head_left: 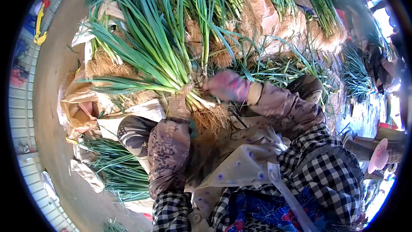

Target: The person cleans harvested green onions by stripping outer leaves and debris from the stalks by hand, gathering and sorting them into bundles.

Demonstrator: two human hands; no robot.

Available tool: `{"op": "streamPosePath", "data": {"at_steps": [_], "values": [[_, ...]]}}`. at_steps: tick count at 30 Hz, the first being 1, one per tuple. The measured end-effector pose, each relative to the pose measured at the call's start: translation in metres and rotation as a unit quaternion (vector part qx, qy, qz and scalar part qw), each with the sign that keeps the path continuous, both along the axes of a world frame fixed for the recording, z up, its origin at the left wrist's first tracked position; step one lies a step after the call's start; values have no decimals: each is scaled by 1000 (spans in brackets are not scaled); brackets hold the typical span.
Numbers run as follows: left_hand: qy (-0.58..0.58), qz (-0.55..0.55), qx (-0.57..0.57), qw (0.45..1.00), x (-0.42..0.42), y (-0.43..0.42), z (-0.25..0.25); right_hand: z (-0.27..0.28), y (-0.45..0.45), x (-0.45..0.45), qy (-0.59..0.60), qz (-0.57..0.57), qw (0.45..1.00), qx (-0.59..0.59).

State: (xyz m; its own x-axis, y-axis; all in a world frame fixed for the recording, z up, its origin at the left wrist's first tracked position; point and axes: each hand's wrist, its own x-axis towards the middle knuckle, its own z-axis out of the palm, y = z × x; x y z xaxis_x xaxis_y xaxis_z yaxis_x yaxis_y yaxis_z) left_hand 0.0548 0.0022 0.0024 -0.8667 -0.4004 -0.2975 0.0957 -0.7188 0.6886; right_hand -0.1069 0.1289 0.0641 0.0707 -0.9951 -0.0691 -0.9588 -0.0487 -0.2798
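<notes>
A bunch of long green leafy stalks (161, 53) with pale stems and a mass of brown roots (210, 120) lies in front of me. My left hand (180, 99), in a brownish glove, is wrapped round the pale stems just above the roots. On the right side of the stems, my right hand (226, 86), in a pink patterned glove, is smeared by motion near a thin stalk. Its fingers are too blurred to make out. Camouflage sleeves cover both forearms.
More rooted bunches (322, 17) lie on brown paper along the top. A green pile (116, 167) sits at the lower left, with loose leaves (274, 66) at the right. A pink round object (378, 155) is at the far right. Another person's hand (391, 68) shows at the right edge.
</notes>
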Motion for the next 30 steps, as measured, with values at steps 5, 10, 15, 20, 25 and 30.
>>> {"op": "streamPosePath", "data": {"at_steps": [5, 10, 15, 20, 25, 30], "values": [[45, 61, 47, 996, -8, -2, -48, 23, -36, -36, -473, -262, 801, -258], [53, -28, 121, 991, -9, -8, -27, 15, -53, -28, -435, -152, 885, -62], [-13, -125, 56, 990, -6, -27, -65, -24, -18, 1, -639, -4, 767, -63], [68, -18, 47, 996, -7, 2, -9, 55, 32, 20, -443, -2, 886, 135], [73, 12, 64, 995, -14, 2, -12, 9, 64, -34, -106, -34, 971, 213], [195, -44, 192, 961, -15, 23, 46, 19, 17, -48, -570, -351, 742, 44]]}}
